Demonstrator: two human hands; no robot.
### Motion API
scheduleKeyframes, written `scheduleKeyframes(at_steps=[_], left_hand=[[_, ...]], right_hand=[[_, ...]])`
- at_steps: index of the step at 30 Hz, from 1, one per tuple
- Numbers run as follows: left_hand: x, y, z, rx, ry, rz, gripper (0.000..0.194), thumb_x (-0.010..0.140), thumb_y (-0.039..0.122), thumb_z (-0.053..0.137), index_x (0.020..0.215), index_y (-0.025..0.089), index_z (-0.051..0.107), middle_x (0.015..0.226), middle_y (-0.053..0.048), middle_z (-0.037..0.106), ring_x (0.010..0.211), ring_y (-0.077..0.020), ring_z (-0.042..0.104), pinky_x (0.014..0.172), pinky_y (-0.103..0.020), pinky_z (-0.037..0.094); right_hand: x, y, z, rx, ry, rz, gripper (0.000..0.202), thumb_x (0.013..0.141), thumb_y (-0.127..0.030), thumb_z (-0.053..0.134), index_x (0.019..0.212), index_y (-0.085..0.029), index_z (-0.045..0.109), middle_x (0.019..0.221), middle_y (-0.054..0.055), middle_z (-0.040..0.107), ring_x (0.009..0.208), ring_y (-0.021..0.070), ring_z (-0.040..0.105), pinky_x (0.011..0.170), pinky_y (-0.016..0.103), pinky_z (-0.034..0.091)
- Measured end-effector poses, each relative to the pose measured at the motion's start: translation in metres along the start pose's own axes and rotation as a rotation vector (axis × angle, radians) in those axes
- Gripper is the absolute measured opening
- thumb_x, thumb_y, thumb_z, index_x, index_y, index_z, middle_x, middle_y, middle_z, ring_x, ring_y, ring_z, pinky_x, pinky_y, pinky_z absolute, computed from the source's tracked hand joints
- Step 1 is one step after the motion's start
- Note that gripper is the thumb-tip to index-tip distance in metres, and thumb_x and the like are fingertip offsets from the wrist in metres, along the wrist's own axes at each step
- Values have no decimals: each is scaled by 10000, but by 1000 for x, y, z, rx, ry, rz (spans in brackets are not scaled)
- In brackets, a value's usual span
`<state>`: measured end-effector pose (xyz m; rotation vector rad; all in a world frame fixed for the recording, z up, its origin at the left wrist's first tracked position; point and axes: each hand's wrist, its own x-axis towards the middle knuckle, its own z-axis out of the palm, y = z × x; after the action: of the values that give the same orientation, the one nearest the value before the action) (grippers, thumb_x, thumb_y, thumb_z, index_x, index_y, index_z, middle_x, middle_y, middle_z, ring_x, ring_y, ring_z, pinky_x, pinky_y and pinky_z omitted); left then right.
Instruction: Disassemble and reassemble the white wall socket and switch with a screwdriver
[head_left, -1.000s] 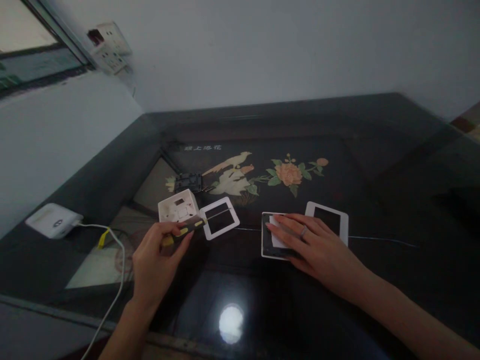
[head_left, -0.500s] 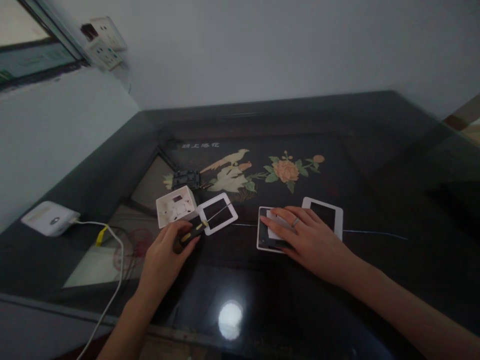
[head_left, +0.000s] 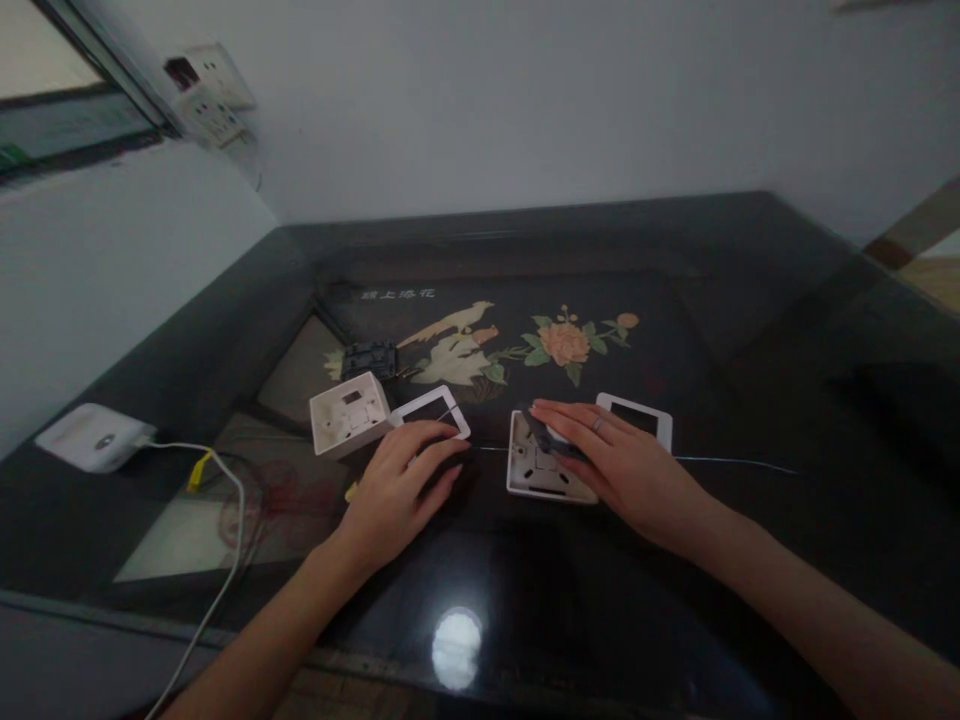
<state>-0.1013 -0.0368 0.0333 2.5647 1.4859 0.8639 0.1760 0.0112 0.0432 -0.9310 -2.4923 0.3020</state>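
My right hand [head_left: 615,440] grips a dark wall-switch module with a white middle [head_left: 549,437], tilted up over a white back box [head_left: 525,476]. The inside of that box shows, with holes in its floor. My left hand [head_left: 409,480] is open, its fingers curved and apart, over a white square frame [head_left: 463,428]. A screwdriver lies beneath this hand; only its thin shaft [head_left: 448,411] and a yellow bit of handle [head_left: 351,492] show. Just left of the frame sits a second white back box [head_left: 349,415].
Behind the left box lies a black module [head_left: 369,359]. Another white frame [head_left: 664,430] lies beyond my right hand, with a thin wire [head_left: 739,461] running right. A white device [head_left: 96,437] with a white cable [head_left: 241,520] sits at the left of the dark glossy table [head_left: 675,620].
My left hand has let go of the screwdriver and moved right. My right hand has lifted the switch module up at its left side, uncovering the inside of the back box.
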Motion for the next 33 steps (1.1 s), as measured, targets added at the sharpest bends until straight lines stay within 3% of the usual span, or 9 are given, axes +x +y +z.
scheduleKeyframes(at_steps=[3,6,9,14,19,23,28,31,33], left_hand=[[17,14,2,-166,-11,7,211,934,157,538,1099,224,651,1127,-81,683,1072,-226,641,946,-373,523],[36,29,5,-435,-8,-63,200,923,155,557,1090,221,646,1108,-68,685,1069,-209,640,963,-352,518],[49,41,13,-790,5,-248,190,920,199,585,1098,235,641,1101,-46,688,1054,-193,649,957,-329,528],[44,41,25,-1202,14,-537,187,956,276,563,1116,249,657,1074,-28,691,1054,-175,647,938,-298,549],[38,38,24,-1266,-54,-689,222,933,299,597,1126,245,690,1135,-42,709,1101,-210,648,968,-322,529],[39,48,21,-1572,-173,-866,234,925,341,602,1084,232,735,1157,-41,734,1140,-222,653,975,-313,517],[34,64,23,-2006,-356,-1314,342,963,466,508,1002,234,756,1031,-27,778,979,-200,711,919,-322,518],[31,71,23,-2076,-339,-1565,414,1007,427,428,913,192,756,884,-31,784,847,-187,718,928,-334,489],[30,73,22,-2123,-313,-1617,463,1016,443,394,925,164,753,838,-42,779,800,-193,713,920,-344,479]], right_hand=[[-3,-3,-9,358,98,214,375,1007,-322,424,1354,-237,537,1332,83,656,1233,247,615,1022,453,529],[-8,-11,-7,760,222,470,402,1015,-456,379,1300,-260,584,1238,67,712,1149,255,671,937,441,585],[-13,-21,3,1116,236,628,502,1035,-483,249,1329,-206,548,1265,113,699,1107,261,698,837,443,632],[-21,-39,18,1598,184,853,549,1019,-507,248,1347,-143,497,1381,174,608,1206,274,638,921,470,595],[-26,-56,24,1765,124,864,509,988,-522,371,1276,-149,565,1256,167,696,1101,276,702,897,470,597],[-31,-63,26,1794,154,838,387,940,-495,529,1163,-206,657,1085,87,772,948,211,750,809,363,624],[-26,-73,20,1628,96,914,467,911,-581,522,1211,-248,651,1109,77,752,970,223,727,787,368,616],[-16,-79,14,1590,86,984,483,915,-591,515,1244,-260,641,1158,72,729,1046,237,698,867,400,586],[-11,-80,13,1558,117,998,472,877,-603,578,1207,-279,674,1208,54,710,1119,239,663,957,402,542]])
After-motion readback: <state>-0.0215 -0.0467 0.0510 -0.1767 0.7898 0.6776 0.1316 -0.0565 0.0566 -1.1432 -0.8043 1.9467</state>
